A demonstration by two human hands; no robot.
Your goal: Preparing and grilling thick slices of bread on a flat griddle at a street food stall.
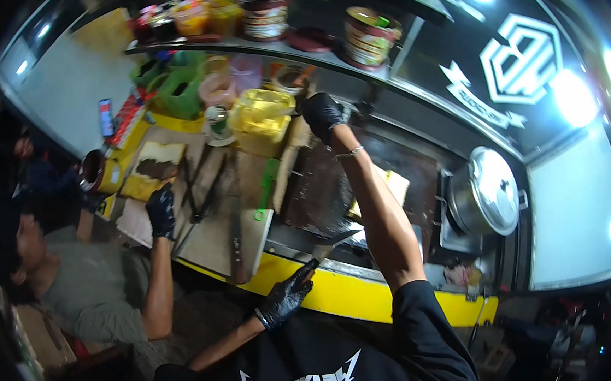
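My left hand, in a black glove, grips a metal spatula over the griddle's front edge. My right hand, also black-gloved, is curled beside a tub of yellow spread; blur hides what its fingers hold. Below my right forearm, bread lies on the dark griddle, partly covered by the arm. At the left, a co-worker's gloved hand touches a bread slab with brown spread on it.
Tongs and a long knife lie on the board at left. A lidded metal pot stands right of the griddle. Above runs a shelf with several tubs. Green baskets stand at the back left, and a co-worker is at the left.
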